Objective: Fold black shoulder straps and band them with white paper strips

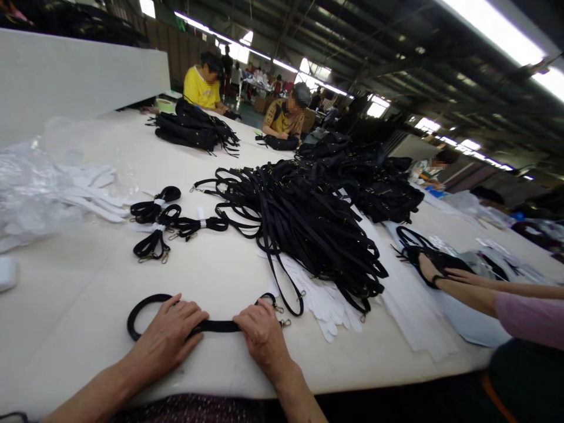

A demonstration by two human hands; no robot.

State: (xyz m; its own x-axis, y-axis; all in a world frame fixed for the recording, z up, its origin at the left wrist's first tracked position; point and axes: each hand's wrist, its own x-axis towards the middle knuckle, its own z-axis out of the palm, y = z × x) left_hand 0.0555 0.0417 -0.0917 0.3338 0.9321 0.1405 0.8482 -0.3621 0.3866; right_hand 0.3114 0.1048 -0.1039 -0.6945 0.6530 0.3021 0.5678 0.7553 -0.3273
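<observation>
At table (88, 294), left hand (170, 336), right hand (263, 335): each grip pinching black strap (219, 325); white gloves (94, 194) in plastic bag (26, 182)

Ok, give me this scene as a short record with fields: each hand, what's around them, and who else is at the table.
left hand: palm down on the black strap, near its looped end
right hand: on the same strap, beside its metal clips; grip unclear
ahead: pile of black straps
left of pile: banded strap bundles
right of hands: white gloves
surface: white table
others: co-worker's hands at right on a black item; seated people at far end
</observation>
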